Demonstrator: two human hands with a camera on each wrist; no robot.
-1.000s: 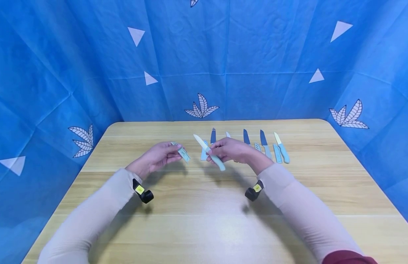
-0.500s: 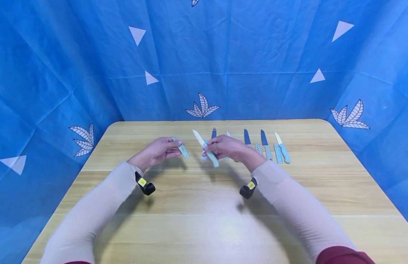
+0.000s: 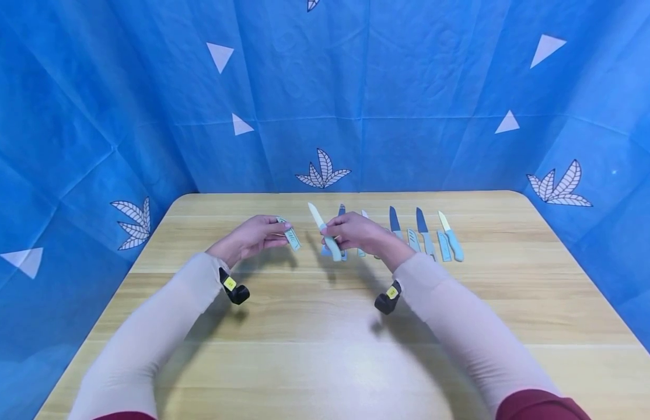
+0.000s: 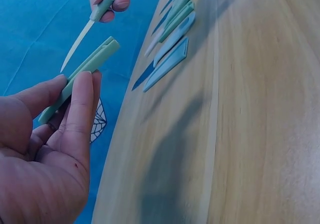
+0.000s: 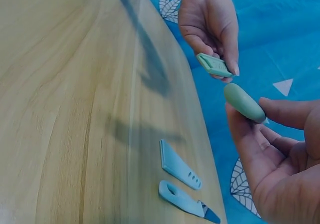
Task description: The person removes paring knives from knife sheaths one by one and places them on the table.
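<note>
In the head view my left hand [image 3: 254,238] pinches a light green knife sheath [image 3: 293,240] between thumb and fingers, above the table. My right hand [image 3: 356,231] grips a knife by its light green handle [image 3: 332,248], its pale blade [image 3: 316,214] slanting up and to the left. A small gap separates the two things. From the left wrist, the blade [image 4: 76,46] points down toward the slotted end of the sheath [image 4: 102,53], apart from it. In the right wrist view the handle's rounded butt [image 5: 243,102] faces the camera, and the blade is mostly hidden.
Several knives and sheaths lie in a row at the table's back right, among them a dark-bladed knife [image 3: 422,219], a blue sheath [image 3: 443,245] and a pale-bladed knife [image 3: 453,241]. My right hand partly covers the row. A blue patterned cloth [image 3: 325,87] hangs behind the table [image 3: 304,361].
Both hands have shifted slightly away from me. The right hand has also moved left, and the knife in it has turned more upright. The left hand keeps hold of the sheath.
</note>
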